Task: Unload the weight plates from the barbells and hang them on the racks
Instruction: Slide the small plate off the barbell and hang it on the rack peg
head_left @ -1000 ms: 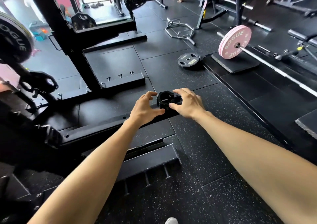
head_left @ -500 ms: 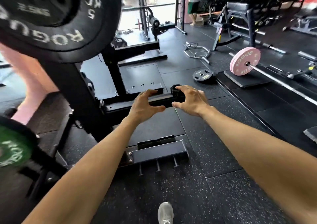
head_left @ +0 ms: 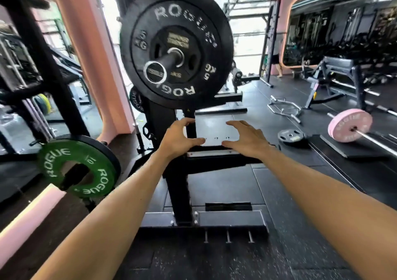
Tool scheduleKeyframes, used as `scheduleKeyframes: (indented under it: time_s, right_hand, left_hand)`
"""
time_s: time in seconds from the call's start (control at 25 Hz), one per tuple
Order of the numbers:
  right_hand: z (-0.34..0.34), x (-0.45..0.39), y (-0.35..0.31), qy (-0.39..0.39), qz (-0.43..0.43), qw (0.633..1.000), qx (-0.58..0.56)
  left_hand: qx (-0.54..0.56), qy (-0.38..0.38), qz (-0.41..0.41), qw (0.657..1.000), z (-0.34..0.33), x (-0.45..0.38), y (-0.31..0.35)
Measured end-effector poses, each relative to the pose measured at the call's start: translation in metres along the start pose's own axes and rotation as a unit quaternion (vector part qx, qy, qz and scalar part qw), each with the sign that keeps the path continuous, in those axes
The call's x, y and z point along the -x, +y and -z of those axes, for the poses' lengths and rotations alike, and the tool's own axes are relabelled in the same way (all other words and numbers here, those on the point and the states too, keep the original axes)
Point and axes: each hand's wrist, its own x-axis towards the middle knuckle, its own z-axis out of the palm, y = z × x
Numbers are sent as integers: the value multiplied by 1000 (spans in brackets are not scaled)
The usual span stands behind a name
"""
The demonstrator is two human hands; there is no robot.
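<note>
**Collar gone from hands, view lifted to loaded sleeve**

Since half a second ago the view has tilted up: the black plate (head_left: 176, 47), then cut off at 11 o'clock, now fills the upper centre, and the small black collar that was pinched between the fingers is no longer visible. Both hands are empty now, fingers spread and curved toward each other.

- Left hand (head_left: 179, 137) and right hand (head_left: 247, 139) hover apart, below the plate, touching nothing that I can tell.
- Black plate sits on the barbell sleeve (head_left: 155, 73), at 12 o'clock from the hands. A smaller plate is stacked on its face.
- Green plate (head_left: 78, 166) hangs on a rack peg at 9 o'clock.
- Pink plate (head_left: 349, 125) on a floor barbell at 3 o'clock; a loose small plate (head_left: 290, 136) lies on the floor near it.

Judgement: the next step is to strip the sleeve. Take the outer small plate first, one hand each side of the rim, draw straight along the sleeve without tipping so the bore doesn't bind. Keep feet clear below.
</note>
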Motion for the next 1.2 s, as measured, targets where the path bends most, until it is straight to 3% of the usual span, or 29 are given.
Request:
scheduleKeyframes:
  time_s: [0.28,0.48,0.84,1.2]
  right_hand:
    - [28,-23,-106,72,37,997,-14]
    - [50,-47,-136,136,34,990,6]
    - [79,-155,-136,208,7,978,30]
    - [62,-277,-121,166,-35,985,39]
  left_hand:
    - [-4,70,-24,997,129,-8,-3]
    - [3,109,-40,993,171,-38,8]
    - [0,151,-63,986,186,-147,17]
    - [-67,147,-32,986,163,-269,-11]
